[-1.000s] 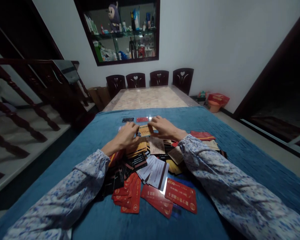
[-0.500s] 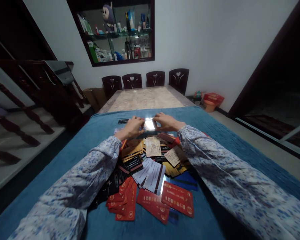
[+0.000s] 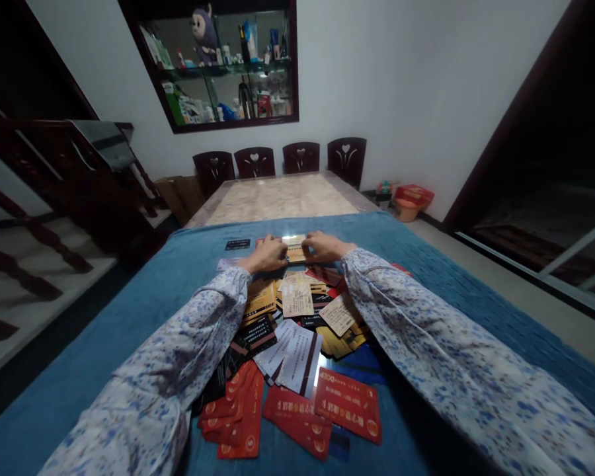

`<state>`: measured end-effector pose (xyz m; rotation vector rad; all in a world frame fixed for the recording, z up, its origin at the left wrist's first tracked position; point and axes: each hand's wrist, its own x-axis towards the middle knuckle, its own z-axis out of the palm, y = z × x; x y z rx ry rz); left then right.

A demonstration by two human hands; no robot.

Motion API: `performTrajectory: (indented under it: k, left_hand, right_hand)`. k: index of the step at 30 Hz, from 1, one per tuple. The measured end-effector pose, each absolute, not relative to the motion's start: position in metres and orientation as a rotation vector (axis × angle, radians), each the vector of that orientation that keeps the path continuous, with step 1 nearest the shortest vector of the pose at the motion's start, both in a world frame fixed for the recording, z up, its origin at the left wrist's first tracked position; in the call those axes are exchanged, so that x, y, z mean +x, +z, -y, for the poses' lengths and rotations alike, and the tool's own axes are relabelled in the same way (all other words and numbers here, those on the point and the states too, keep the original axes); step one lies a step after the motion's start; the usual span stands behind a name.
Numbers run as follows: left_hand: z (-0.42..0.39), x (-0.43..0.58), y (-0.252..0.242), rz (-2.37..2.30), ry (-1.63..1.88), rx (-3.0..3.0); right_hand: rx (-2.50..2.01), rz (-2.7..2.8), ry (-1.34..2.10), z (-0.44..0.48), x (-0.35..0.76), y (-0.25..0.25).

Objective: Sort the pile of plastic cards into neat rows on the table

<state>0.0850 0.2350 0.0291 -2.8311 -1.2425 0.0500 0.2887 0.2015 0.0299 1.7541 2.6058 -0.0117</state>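
Observation:
My left hand (image 3: 268, 255) and my right hand (image 3: 327, 246) face each other beyond the pile, fingers closed on the two side edges of a cream-yellow card (image 3: 296, 252). Light glares on the far part of that card. A red card, partly hidden, lies just behind my left hand. Nearer me spreads a pile of cards: cream ones (image 3: 297, 296), yellow-gold ones (image 3: 340, 344), black ones (image 3: 258, 334), white ones with a dark stripe (image 3: 300, 357), and red ones (image 3: 348, 404) closest to me. My sleeves cover the pile's sides.
A blue cloth (image 3: 158, 317) covers the near table; the pale tabletop (image 3: 282, 198) continues beyond it. A single black card (image 3: 237, 244) lies at the far left. Several dark chairs (image 3: 347, 158) stand at the far end. An orange bucket (image 3: 405, 210) sits on the floor at right.
The card between my hands has gone from bright white glare to a readable cream-yellow face. A red card now shows behind my left hand. The whole view has shifted slightly.

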Motion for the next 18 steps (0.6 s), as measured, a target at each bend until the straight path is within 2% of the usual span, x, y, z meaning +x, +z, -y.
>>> performTrajectory:
  k: [18]
  left_hand:
    - [-0.258,0.088,0.016,1.261,0.158,-2.893]
  right_hand:
    - [1.734,-2.621,-0.155,-0.226,0.295,0.011]
